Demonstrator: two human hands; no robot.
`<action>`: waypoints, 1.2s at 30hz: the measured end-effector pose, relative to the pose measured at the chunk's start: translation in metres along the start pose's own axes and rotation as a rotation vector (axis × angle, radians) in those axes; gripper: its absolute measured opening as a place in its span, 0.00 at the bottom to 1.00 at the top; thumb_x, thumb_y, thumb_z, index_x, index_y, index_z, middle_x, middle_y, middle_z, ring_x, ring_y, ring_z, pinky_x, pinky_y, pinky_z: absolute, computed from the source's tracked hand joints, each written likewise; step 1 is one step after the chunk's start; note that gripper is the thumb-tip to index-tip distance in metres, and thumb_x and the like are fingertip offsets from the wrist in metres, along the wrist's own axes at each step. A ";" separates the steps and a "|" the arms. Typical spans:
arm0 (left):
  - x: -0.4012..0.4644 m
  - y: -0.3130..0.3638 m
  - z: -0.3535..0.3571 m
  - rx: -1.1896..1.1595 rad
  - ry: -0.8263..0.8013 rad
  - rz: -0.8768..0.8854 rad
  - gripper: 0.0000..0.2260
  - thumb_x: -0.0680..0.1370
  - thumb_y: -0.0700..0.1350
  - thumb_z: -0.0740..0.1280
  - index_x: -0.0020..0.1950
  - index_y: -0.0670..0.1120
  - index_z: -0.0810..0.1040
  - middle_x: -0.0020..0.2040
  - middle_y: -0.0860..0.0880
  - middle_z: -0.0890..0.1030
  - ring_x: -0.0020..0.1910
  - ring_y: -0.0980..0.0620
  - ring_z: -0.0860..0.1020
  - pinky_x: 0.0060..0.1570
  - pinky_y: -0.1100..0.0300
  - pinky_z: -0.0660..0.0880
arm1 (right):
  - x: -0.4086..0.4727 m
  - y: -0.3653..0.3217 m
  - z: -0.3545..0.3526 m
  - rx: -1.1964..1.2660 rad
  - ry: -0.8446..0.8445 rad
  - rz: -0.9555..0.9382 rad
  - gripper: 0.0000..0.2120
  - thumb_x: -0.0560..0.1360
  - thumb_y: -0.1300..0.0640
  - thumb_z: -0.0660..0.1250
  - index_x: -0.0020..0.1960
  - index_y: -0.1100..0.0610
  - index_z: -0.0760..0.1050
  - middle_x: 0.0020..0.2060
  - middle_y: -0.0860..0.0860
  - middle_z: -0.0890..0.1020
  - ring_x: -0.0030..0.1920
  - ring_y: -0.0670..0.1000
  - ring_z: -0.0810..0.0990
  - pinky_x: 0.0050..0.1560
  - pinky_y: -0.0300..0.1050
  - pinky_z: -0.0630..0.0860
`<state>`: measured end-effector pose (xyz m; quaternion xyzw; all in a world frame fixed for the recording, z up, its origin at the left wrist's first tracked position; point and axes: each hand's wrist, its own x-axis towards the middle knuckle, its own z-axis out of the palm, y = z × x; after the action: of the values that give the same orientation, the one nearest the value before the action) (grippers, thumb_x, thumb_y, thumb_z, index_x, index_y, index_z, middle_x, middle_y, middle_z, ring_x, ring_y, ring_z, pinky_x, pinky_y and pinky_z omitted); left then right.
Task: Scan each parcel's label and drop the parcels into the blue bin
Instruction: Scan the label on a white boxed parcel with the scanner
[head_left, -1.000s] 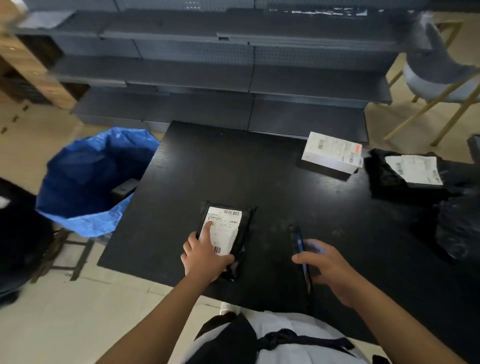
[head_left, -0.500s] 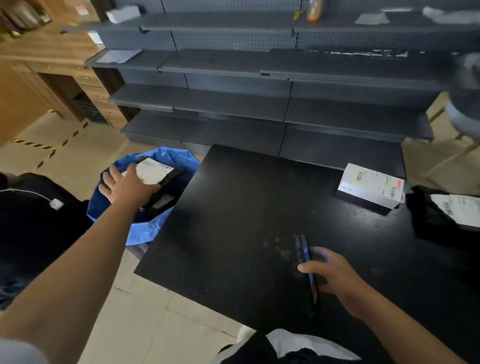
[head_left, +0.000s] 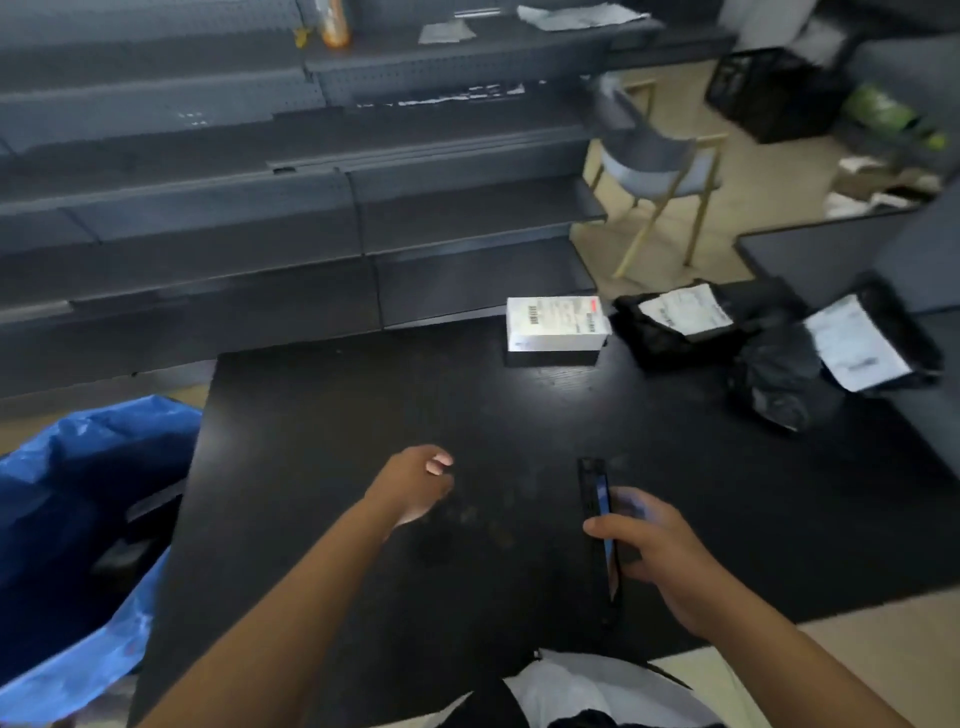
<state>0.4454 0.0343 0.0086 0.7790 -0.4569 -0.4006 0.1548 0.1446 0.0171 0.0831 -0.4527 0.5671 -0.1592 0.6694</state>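
My left hand (head_left: 415, 483) hovers over the middle of the black table (head_left: 363, 415), empty, fingers loosely curled. My right hand (head_left: 654, 551) grips a dark phone-like scanner (head_left: 597, 519) edge-on near the table's front. A white box parcel (head_left: 556, 322) with a barcode label sits at the far edge. Right of it lie a black bag parcel (head_left: 675, 327) with a white label, a crumpled black bag (head_left: 774, 379), and another labelled black parcel (head_left: 862, 343). The blue bin (head_left: 67, 519) stands at the left, with dark parcels inside it.
Dark grey shelving (head_left: 260, 208) runs behind the table. A grey chair with wooden legs (head_left: 660, 171) stands at the back right. A black crate (head_left: 769, 93) and loose items lie on the floor further right. Another dark surface (head_left: 810, 244) sits at the right.
My left hand carried the small black labelled parcel from the table to the blue bin, released it there, and has come back empty over the table. My right hand kept hold of the scanner.
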 end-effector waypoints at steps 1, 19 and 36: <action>0.010 0.017 0.006 0.002 -0.021 0.050 0.13 0.77 0.43 0.68 0.61 0.48 0.81 0.54 0.51 0.83 0.53 0.51 0.80 0.53 0.62 0.73 | -0.004 0.000 -0.007 0.022 0.036 0.004 0.49 0.54 0.41 0.80 0.72 0.53 0.73 0.65 0.55 0.80 0.64 0.59 0.80 0.65 0.66 0.78; 0.206 0.200 0.061 0.428 -0.042 0.070 0.41 0.73 0.41 0.75 0.81 0.49 0.57 0.80 0.44 0.59 0.76 0.39 0.61 0.70 0.46 0.68 | 0.091 -0.016 -0.163 0.318 0.119 0.111 0.15 0.75 0.60 0.73 0.60 0.50 0.79 0.55 0.50 0.84 0.50 0.49 0.86 0.45 0.45 0.80; 0.330 0.232 0.043 0.895 -0.058 0.025 0.52 0.65 0.47 0.82 0.81 0.51 0.53 0.78 0.42 0.63 0.76 0.37 0.63 0.73 0.40 0.62 | 0.211 -0.043 -0.241 0.230 -0.065 0.208 0.30 0.62 0.52 0.76 0.65 0.51 0.78 0.58 0.53 0.84 0.57 0.54 0.85 0.55 0.54 0.81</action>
<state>0.3625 -0.3602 -0.0367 0.7519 -0.5989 -0.1835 -0.2054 0.0044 -0.2621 -0.0002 -0.3169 0.5669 -0.1380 0.7477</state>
